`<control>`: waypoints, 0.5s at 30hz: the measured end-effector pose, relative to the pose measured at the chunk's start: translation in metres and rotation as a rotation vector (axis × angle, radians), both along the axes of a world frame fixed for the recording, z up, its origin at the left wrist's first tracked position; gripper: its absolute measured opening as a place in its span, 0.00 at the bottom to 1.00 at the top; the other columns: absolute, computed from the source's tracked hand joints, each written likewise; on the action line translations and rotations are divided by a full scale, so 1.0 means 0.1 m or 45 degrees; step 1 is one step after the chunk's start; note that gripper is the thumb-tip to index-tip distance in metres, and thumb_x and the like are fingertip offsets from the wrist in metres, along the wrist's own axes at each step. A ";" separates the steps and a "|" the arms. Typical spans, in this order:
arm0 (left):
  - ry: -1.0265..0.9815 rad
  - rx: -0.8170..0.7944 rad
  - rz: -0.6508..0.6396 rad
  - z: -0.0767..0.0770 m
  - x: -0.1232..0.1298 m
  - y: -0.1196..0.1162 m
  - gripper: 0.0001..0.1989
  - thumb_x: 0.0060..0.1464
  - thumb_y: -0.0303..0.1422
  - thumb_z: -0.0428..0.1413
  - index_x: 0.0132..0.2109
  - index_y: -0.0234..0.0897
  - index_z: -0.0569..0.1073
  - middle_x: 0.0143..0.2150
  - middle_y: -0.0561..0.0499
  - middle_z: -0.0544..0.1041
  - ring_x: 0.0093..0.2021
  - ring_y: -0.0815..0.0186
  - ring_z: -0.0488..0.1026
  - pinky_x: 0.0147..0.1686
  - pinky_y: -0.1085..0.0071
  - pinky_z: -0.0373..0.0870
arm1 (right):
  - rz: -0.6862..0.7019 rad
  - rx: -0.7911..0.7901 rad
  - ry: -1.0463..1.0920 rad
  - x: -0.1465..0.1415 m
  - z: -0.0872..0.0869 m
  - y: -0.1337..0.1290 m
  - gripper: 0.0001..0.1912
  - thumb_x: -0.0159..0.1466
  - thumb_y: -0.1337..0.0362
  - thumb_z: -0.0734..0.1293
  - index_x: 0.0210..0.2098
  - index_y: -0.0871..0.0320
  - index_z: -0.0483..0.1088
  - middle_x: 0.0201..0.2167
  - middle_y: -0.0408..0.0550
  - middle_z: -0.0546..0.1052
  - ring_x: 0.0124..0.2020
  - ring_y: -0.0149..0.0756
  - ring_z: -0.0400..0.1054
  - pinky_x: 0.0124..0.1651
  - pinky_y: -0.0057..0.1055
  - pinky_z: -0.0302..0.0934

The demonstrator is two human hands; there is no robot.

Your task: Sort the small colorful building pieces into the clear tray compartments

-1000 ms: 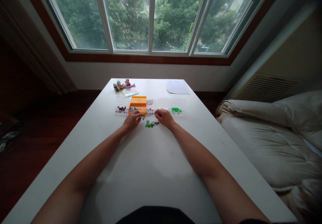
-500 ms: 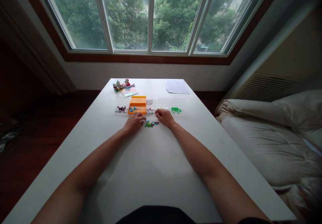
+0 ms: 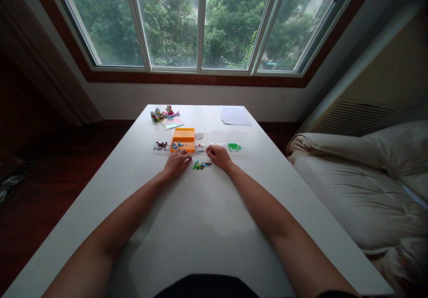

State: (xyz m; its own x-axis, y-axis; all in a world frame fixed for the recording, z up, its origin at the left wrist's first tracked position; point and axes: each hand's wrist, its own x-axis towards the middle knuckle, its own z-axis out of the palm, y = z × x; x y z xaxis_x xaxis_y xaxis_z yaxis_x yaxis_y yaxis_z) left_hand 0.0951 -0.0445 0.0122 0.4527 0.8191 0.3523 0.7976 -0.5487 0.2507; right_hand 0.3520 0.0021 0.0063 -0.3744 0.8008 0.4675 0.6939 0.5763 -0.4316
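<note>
My left hand (image 3: 178,162) rests on the white table in front of an orange box (image 3: 183,134), its thumb and fingers drawn together; what they hold, if anything, is too small to see. A mixed pile of small beads (image 3: 201,165), green, blue, yellow and dark, lies between my hands and a little nearer to me. Just right of the pile, my right hand (image 3: 220,156) is closed in a pinch at the front of the clear cases, its fingertips hiding any small piece. Blue beads (image 3: 177,145) lie in the orange box.
Dark brown beads (image 3: 162,144) lie in a clear case on the left, green beads (image 3: 234,146) in one on the right. Small toy figures (image 3: 155,114) and a pastel card (image 3: 172,122) are at the far left, paper sheets (image 3: 236,115) at the far right. A sofa (image 3: 334,191) flanks the table.
My left hand has shifted slightly left, and its fingertips have drawn back from the bead pile. My right hand has stayed in place.
</note>
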 end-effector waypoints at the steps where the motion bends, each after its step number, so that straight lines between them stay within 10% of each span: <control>1: -0.010 -0.012 0.009 0.00 0.00 0.00 0.09 0.59 0.32 0.55 0.42 0.42 0.81 0.43 0.45 0.76 0.48 0.57 0.69 0.49 0.60 0.69 | 0.000 0.004 0.001 0.00 0.00 0.00 0.06 0.65 0.65 0.65 0.36 0.56 0.76 0.26 0.43 0.74 0.30 0.33 0.64 0.38 0.28 0.55; 15: -0.040 0.041 0.123 0.02 -0.04 0.00 0.10 0.61 0.29 0.52 0.44 0.42 0.78 0.43 0.47 0.76 0.43 0.60 0.72 0.41 0.67 0.68 | 0.257 0.014 -0.106 -0.19 0.03 -0.09 0.07 0.66 0.67 0.65 0.38 0.55 0.76 0.32 0.46 0.75 0.36 0.34 0.66 0.43 0.28 0.57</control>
